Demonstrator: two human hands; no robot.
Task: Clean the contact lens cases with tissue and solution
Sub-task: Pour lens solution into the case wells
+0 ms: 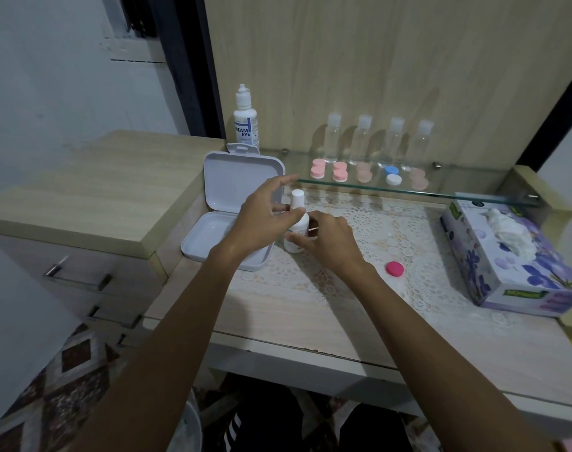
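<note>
Steadying the small white bottle (297, 223) comes first, and both hands are already on it. It stands upright on the lace mat (376, 230) of the surface (294, 308), just right of the open white box (232, 207). The left hand (265, 220) has thumb and curled fingers (286, 208) at the bottle's neck, just under the cap, with the other fingers lifted and spread above. The right hand (327, 238) wraps curled fingers round the lower body and looks to pinch a thin stick (312, 229) too, though what that is I cannot tell.

This looks like the solution being opened or readied. To do it well, the right hand should hold the body firmly but without squeezing, so nothing spurts out when the cap comes off. The left hand should do the turning alone, keeping the bottle upright over the mat.

One bright pink lens case piece (394, 268) lies on the mat right of the bottle, within easy reach. More lens cases (369, 174), pink, peach and blue-white, sit in a row on the glass shelf (441, 190) behind the bottle. A tissue box (506, 256) stands far right of the bottle, one tissue pulled up. Taking a tissue before wetting anything would likely keep drips off the lace.
</note>
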